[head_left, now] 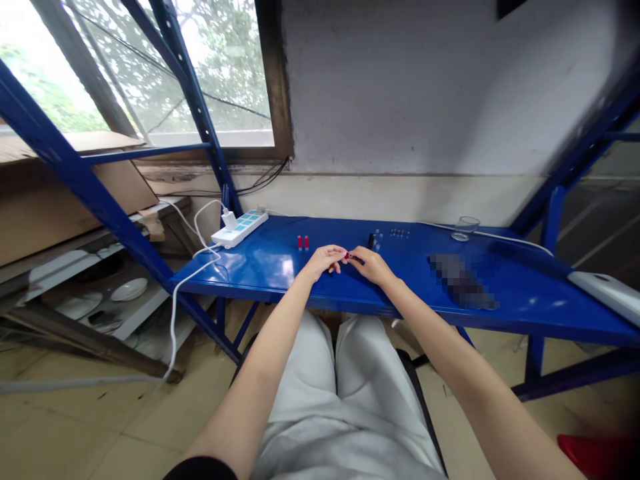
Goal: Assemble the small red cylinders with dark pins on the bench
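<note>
My left hand and my right hand meet above the front part of the blue table. Between their fingertips is a small red piece, mostly covered by the fingers, pinched from both sides. Two small red cylinders stand upright beyond my left hand. Just past my right hand are a small black piece and several small clear pieces. Farther right lies a group of tiny shiny parts.
A white power strip with a plugged-in charger lies at the table's left end, its cable hanging down. At the right are a clear glass, a pixelated dark object and a white flat object. Blue metal posts rise at both sides.
</note>
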Demonstrator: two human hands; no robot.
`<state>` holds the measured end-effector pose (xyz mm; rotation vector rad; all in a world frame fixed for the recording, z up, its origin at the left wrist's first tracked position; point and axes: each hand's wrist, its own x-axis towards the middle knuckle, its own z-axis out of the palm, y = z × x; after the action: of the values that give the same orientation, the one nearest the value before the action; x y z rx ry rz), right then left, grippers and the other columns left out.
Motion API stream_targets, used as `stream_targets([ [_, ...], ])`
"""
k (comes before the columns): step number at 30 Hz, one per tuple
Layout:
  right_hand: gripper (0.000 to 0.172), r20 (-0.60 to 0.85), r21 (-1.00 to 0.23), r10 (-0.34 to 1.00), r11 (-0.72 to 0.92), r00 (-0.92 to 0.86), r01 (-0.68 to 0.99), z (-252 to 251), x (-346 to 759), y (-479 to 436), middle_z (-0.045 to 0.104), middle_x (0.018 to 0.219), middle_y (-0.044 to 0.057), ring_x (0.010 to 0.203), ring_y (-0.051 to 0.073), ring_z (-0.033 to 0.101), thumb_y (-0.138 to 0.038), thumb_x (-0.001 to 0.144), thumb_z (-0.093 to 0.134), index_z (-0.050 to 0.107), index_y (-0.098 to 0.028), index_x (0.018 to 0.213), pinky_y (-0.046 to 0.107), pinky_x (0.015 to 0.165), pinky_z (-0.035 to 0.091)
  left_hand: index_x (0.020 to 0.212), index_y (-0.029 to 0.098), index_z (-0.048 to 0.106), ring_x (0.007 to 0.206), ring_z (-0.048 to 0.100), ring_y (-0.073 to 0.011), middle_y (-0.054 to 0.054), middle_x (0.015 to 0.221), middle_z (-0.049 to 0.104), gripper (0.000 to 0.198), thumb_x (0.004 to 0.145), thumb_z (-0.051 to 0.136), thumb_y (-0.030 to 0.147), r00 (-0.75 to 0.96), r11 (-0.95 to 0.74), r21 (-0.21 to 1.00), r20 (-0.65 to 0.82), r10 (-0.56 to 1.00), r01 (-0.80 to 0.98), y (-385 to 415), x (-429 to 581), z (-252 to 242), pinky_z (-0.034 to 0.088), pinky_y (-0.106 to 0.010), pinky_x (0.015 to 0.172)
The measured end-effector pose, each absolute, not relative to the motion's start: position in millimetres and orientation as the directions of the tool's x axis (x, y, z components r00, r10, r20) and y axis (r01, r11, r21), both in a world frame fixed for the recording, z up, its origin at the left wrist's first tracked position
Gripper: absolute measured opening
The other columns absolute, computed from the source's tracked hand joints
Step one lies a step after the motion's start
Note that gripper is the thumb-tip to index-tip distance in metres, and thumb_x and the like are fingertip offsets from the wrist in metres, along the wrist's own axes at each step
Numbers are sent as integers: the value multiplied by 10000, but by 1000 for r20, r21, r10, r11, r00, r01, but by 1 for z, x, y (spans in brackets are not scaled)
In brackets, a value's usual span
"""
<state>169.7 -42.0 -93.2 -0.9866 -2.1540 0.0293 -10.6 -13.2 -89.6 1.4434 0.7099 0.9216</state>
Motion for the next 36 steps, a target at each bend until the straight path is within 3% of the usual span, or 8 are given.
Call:
stream_targets([
  [12,264,595,-385,750,580,-287,718,-94,178,-35,579,712,34,602,127,506,-396,826,455,602,-177,833,240,572,390,851,128,542,396,525,-57,-32,713,629,227,747,598,321,385,-79,985,133,913,-154,-18,-11,-80,259,-160,340],
  [19,240,502,-533,865,327,-20,780,-100,208,-25,574,591,23,544,137,511,-410,738,513,570,-182,687,241,521,362,820,125,562,408,527,-56,-36,698,635,205,746,591,314,388,-63,995,90,917,-82,-19,-11,-79,255,-154,344],
  [27,151,407,-510,890,35,205,859,-96,219,-27,609,626,38,584,161,536,-341,685,542,574,-198,648,237,481,309,819,127,567,415,529,-58,-48,719,638,216,761,566,335,392,-68,995,90,915,-69,-18,-12,-79,258,-160,347],
  [36,171,412,-503,900,91,146,859,-99,213,-20,600,642,37,587,160,522,-347,732,503,579,-201,688,241,478,298,814,127,565,416,533,-67,-50,719,631,208,761,556,328,394,-70,995,92,914,-71,-20,-12,-78,259,-158,345],
])
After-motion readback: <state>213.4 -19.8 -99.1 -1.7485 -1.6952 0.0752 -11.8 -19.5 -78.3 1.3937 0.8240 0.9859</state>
